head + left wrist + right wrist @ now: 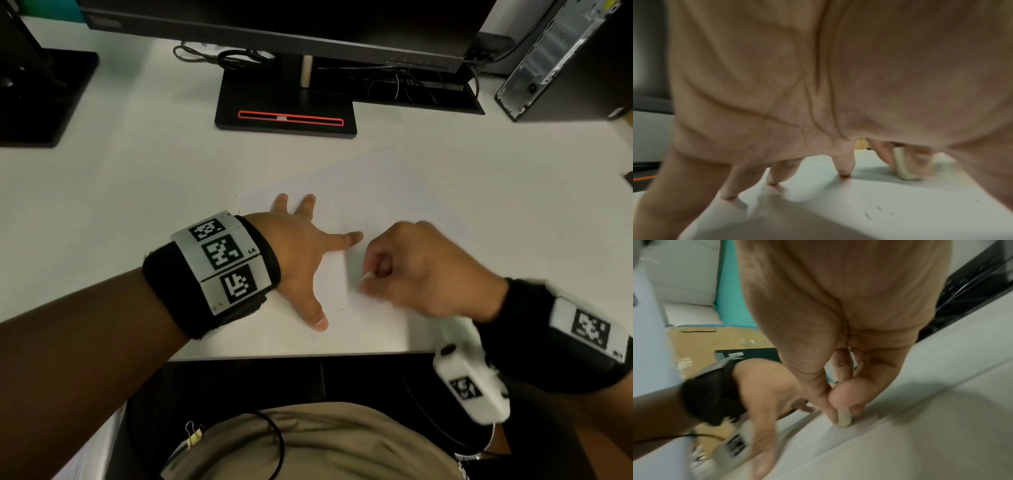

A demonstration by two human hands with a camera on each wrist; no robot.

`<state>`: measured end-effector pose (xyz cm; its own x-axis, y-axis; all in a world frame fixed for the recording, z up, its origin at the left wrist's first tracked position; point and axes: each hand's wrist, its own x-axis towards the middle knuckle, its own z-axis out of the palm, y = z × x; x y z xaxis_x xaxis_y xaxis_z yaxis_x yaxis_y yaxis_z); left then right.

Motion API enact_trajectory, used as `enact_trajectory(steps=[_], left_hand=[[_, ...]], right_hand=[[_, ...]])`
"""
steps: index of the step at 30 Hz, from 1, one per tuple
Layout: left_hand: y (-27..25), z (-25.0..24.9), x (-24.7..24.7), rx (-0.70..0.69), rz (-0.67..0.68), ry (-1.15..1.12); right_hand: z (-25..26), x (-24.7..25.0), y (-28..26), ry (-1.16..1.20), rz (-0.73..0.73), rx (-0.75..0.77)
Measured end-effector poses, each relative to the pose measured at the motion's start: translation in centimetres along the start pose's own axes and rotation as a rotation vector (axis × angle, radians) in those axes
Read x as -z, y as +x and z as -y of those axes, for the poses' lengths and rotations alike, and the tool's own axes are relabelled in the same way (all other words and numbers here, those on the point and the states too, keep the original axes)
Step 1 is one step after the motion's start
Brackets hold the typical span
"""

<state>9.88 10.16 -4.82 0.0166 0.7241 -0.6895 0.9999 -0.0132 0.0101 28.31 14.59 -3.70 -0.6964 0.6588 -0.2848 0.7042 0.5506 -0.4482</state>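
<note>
A white sheet of paper [376, 192] lies on the white desk near its front edge. My left hand [305, 246] is spread flat on the paper's left part, its straight fingertips [844, 172] pressing down. My right hand [411, 267] pinches a small white eraser [843, 417] between thumb and fingers. The eraser's lower end [904, 164] touches the paper just right of my left hand. Faint dark specks [877, 209] lie scattered on the sheet. The right hand is blurred in all views.
A black monitor stand [286, 102] with a red slot stands behind the paper. A second black stand [41, 92] is at the far left and a computer tower [565, 58] at the far right. Cables [226, 56] lie behind the stand. The desk's front edge [291, 356] is close.
</note>
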Motion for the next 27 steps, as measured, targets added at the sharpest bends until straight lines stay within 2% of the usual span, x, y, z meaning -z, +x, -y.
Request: enact_trajectory(steps=[2,4,7,9,13,15,19,21,24,27], left_hand=[[0.0,-0.1,0.1,0.007,0.002,-0.001],[0.0,-0.1,0.1,0.010,0.003,0.001],[0.0,-0.1,0.0,0.001,0.004,0.002],[-0.1,0.0,0.1,0.001,0.003,-0.005],[-0.2,0.0,0.1,0.001,0.004,-0.019],[-0.2,0.0,0.1,0.001,0.004,-0.019],[-0.2,0.0,0.2,-0.003,0.012,-0.019],[-0.3,0.1,0.2,-0.006,0.017,-0.023],[-0.4,0.2,0.1,-0.015,0.018,-0.037],[-0.5,0.5,0.0,-0.035,0.009,-0.040]], right_hand=[[-1.4,0.9,0.6,0.051,-0.051,-0.068],[-1.2,0.3,0.4,0.007,-0.077,-0.039],[0.5,-1.3,-0.8,-0.004,0.013,0.050],[0.0,-0.6,-0.7,0.035,0.045,0.027],[-3.5,2.1,1.1,0.051,-0.120,-0.124],[-3.7,2.0,1.2,0.029,-0.151,-0.123],[-1.7,0.2,0.1,0.033,-0.016,-0.006],[-2.1,0.7,0.3,0.103,0.017,-0.045],[-4.2,2.1,1.0,0.085,-0.089,-0.135],[-5.6,2.8,0.9,0.233,-0.136,-0.181]])
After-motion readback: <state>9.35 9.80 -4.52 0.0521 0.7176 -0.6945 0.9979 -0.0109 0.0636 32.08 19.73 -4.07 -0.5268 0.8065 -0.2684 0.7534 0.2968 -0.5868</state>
